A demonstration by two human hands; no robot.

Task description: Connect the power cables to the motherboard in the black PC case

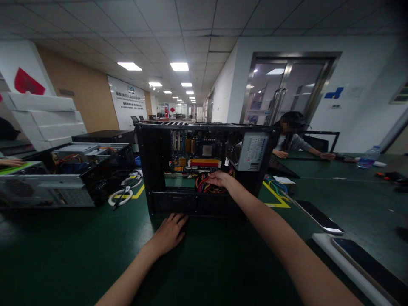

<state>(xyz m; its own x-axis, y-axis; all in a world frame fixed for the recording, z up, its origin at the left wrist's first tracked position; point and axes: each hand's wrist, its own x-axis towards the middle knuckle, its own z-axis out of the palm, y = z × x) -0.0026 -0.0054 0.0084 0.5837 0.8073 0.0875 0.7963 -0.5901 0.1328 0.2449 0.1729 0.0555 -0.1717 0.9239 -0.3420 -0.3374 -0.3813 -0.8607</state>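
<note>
An open black computer case (172, 204) stands on the green table in front of me, its inside facing me. My right hand (219, 179) reaches into the lower part, its fingers closed on a bundle of coloured power cables (201, 183). Above the hand are the motherboard (207, 149) with red and yellow memory slots, and at the upper right the silver power supply (253, 152) beside a dark fan (235, 148). My left hand (172, 231) lies on the table with fingers spread, fingertips at the case's bottom front edge.
Another opened computer case (63, 187) lies at the left, with white coiled cable (120, 197) beside it. At the right are phones (318, 216), a water bottle (369, 157) and a person (291, 138) handling a black frame. White boxes (47, 119) are stacked far left.
</note>
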